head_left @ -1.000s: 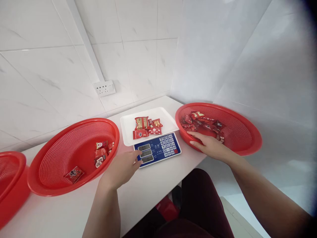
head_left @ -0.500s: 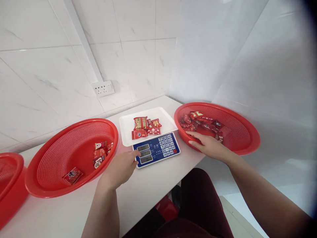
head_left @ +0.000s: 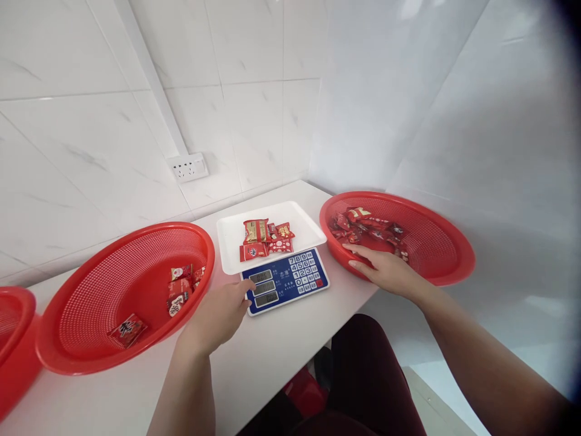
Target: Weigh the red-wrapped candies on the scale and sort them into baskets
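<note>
My left hand [head_left: 221,316] grips the left end of a blue and white digital scale [head_left: 290,280], with fingertips at the display windows and the thumb at the edge. On the scale's white tray [head_left: 227,242] lie several red snack packets [head_left: 267,239], one with a gold front. My right hand [head_left: 379,266] is closed on the near left rim of a red mesh basket [head_left: 436,257], fingers and thumb on either side of it. Inside that basket is a heap of red-wrapped packets [head_left: 370,229], partly hidden by my hand.
Left of the scale stands another red basket [head_left: 91,290] holding several packets [head_left: 129,330]. A further red basket [head_left: 20,339] is cut off at the left edge. The white table [head_left: 254,357] ends at a slanted front edge above my legs. A wall socket [head_left: 188,166] sits behind.
The view has shifted slightly, so the baskets and scale sit a little lower and further left. Both hands keep their places on the scale and the basket rim.
</note>
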The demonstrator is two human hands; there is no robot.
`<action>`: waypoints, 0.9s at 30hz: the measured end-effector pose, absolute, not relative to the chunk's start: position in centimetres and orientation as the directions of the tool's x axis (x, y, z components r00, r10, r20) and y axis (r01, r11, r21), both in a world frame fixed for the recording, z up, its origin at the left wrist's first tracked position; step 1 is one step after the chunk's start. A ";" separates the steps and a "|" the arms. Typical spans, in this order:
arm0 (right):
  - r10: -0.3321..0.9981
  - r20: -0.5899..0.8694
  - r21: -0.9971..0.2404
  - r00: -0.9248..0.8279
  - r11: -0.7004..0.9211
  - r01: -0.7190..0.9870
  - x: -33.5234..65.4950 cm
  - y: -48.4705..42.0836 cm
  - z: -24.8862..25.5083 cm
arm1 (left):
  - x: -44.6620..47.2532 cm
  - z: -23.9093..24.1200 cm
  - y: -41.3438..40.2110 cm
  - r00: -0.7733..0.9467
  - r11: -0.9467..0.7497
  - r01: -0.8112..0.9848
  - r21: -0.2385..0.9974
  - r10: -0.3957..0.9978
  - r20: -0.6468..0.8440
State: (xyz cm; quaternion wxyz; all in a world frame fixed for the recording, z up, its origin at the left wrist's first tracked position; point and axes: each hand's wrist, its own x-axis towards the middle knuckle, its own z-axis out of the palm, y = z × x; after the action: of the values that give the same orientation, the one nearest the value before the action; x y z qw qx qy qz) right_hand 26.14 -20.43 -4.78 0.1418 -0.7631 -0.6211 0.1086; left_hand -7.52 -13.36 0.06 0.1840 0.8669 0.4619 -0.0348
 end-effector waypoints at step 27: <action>0.978 0.207 -0.304 -0.023 0.087 0.949 22.3 -17.9 -4.1 | -5.7 -2.4 -11.0 0.527 -0.528 0.749 0.400 0.841 0.124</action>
State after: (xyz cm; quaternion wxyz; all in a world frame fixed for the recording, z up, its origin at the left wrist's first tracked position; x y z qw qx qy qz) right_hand 22.29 -17.87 -4.08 0.1826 -0.6745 -0.7142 0.0401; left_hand -5.72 -11.02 -2.40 0.1505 0.8607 0.4617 0.1526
